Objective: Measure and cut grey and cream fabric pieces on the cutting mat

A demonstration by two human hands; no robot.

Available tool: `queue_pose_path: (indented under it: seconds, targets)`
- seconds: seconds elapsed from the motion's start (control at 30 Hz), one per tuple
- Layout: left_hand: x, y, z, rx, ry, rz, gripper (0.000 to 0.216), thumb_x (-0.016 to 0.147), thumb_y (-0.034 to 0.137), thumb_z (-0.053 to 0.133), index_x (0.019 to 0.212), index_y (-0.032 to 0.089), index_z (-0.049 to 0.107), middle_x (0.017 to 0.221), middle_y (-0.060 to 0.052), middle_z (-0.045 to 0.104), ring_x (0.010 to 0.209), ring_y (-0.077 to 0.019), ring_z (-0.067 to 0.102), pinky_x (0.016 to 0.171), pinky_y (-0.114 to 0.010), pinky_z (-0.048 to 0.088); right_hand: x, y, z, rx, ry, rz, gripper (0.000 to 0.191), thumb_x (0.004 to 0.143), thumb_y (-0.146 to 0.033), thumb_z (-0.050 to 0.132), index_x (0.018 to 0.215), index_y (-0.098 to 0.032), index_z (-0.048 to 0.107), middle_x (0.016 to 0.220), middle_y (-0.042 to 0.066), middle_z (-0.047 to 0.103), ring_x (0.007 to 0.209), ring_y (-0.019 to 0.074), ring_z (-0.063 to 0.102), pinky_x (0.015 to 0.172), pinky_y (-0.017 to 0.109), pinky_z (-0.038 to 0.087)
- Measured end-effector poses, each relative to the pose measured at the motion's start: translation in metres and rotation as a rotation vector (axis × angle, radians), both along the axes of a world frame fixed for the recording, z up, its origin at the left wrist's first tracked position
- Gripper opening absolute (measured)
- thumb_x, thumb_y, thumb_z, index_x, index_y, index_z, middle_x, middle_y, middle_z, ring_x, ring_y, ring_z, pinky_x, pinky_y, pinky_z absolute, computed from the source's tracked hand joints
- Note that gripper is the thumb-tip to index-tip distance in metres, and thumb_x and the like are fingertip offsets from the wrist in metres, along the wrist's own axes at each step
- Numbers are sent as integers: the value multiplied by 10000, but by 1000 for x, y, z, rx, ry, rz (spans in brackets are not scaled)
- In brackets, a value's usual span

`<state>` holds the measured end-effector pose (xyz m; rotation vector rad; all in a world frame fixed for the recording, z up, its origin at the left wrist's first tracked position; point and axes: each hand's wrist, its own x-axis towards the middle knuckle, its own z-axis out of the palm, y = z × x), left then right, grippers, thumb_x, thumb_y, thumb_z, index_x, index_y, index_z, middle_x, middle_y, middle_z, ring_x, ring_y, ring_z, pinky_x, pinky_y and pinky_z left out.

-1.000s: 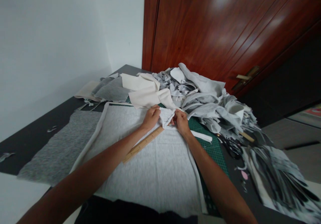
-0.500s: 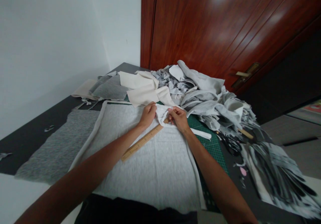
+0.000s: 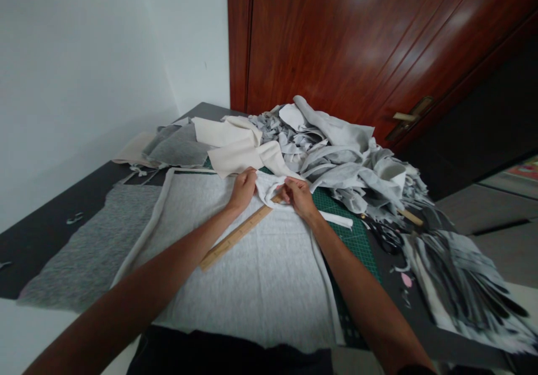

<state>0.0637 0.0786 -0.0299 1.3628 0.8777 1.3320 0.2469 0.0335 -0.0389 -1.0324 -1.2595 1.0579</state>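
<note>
The left hand (image 3: 243,190) and right hand (image 3: 299,195) grip bunched fabric (image 3: 264,185).

Scrap mountain (image 3: 336,125) in front of a red-brown door (image 3: 319,44), lol

It's mostly grey, heaped at the back of the dark counter (image 3: 37,212), cream pieces (image 3: 233,159) just left. Over right: black-handled scissors (image 3: 389,239), a small pink piece (image 3: 406,279), layered grey cloth (image 3: 466,285).

Two hands (image 3: 244,189) (image 3: 300,197), one ruler (image 3: 236,236), one mat (image 3: 359,241)

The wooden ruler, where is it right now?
In the head view, the wooden ruler lies slantwise on the pale grey cloth, a little left of centre, its far end near the right hand.
</note>
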Motion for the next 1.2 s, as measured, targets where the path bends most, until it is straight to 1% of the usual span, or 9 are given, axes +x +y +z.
queue_pose_path:
  seconds: [0.23, 0.53, 0.6, 0.7, 0.83, 0.93, 1.03, 1.13, 1.2]
  targets:
    - [0, -1, 1, 8, 9, -11, 238, 895, 239, 501, 663, 222, 451, 569, 54, 416, 510, -107, 394, 489, -225, 332, -3, -2, 6, -3, 12, 17, 512, 839, -694, 668, 675, -211, 709, 424, -67, 455, 410, 100, 308, 475, 269, 299]
    - [1, 0, 0, -6, 25, -15, 254, 900, 251, 510, 657, 221, 442, 554, 57, 413, 513, -109, 399, 495, -219, 336, -2, -1, 4, 28, 9, 37, 482, 845, -671, 650, 704, -212, 701, 425, -74, 446, 410, 99, 296, 483, 271, 268]
    - [0, 1, -1, -8, 25, -12, 270, 912, 262, 520, 659, 221, 435, 557, 59, 415, 518, -108, 404, 506, -215, 344, -1, 1, 3, 39, -8, 38, 465, 851, -661, 630, 765, -210, 705, 492, -61, 519, 413, 95, 306, 476, 270, 261]
    - [1, 1, -2, -19, 20, -8, 290, 925, 284, 531, 660, 223, 429, 549, 62, 409, 511, -107, 403, 506, -212, 344, -1, 3, 2, 58, -58, 35, 472, 883, -671, 567, 877, -216, 688, 694, -22, 650, 437, 88, 320, 467, 270, 250]
    - [1, 2, -3, -44, 12, -27, 282, 910, 300, 544, 655, 218, 454, 546, 55, 437, 497, -106, 416, 480, -207, 340, -4, -1, 7, 89, -204, 68, 493, 959, -702, 485, 884, -233, 616, 733, -30, 585, 525, 111, 382, 527, 271, 307]
    - [1, 3, -1, -73, -14, -52, 242, 901, 344, 545, 706, 222, 469, 572, 49, 472, 479, -110, 432, 446, -210, 348, -9, -8, 16, 107, -381, 169, 465, 904, -692, 671, 836, -239, 586, 705, -51, 508, 626, 135, 439, 608, 276, 365]
    - [1, 5, 1, -93, -59, -69, 246, 919, 412, 534, 774, 233, 447, 591, 55, 472, 464, -110, 433, 423, -207, 351, -9, -14, 31, 116, -562, 259, 413, 798, -526, 869, 741, -222, 596, 755, -33, 545, 719, 148, 482, 697, 292, 399]
    - [2, 7, 2, -108, -94, -105, 340, 970, 527, 477, 802, 234, 436, 593, 53, 466, 448, -107, 412, 411, -206, 356, 8, -20, 57, 84, -688, 303, 300, 831, -392, 847, 711, -201, 649, 712, -27, 561, 689, 145, 483, 699, 303, 398]
    - [2, 8, 2, -123, -107, -154, 419, 997, 613, 415, 829, 231, 452, 600, 48, 479, 439, -108, 401, 404, -210, 364, 31, -26, 83, 62, -719, 306, 264, 886, -401, 798, 754, -194, 700, 653, -41, 545, 617, 133, 463, 640, 294, 382]
